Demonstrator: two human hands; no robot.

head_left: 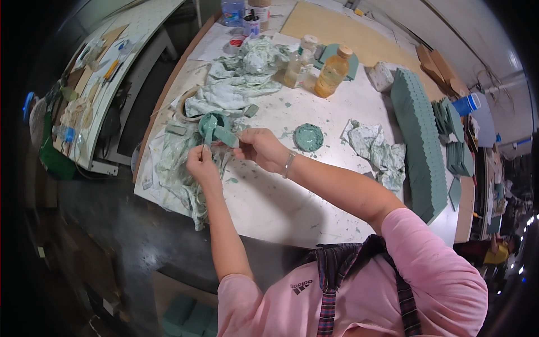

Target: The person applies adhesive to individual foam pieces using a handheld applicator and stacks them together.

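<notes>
A small green block (226, 136) sits between both hands above the bench (281, 202), left of centre. The right hand (259, 147) has its grip pinched on the block's right end; the left hand (201, 163), at seven o'clock from it, has its grip pressed together on a green spoon-like tool (209, 128). A paint-stained cloth (185, 168) lies beneath. At three o'clock rests a round green dish (309, 137); at one o'clock stand bottles (332, 72).

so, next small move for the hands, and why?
Probably stroke the brush in the left hand across the green tile pinched by the right hand. The brush tip is green with paint and already sits beside the tile, above the stained cloth.
</notes>
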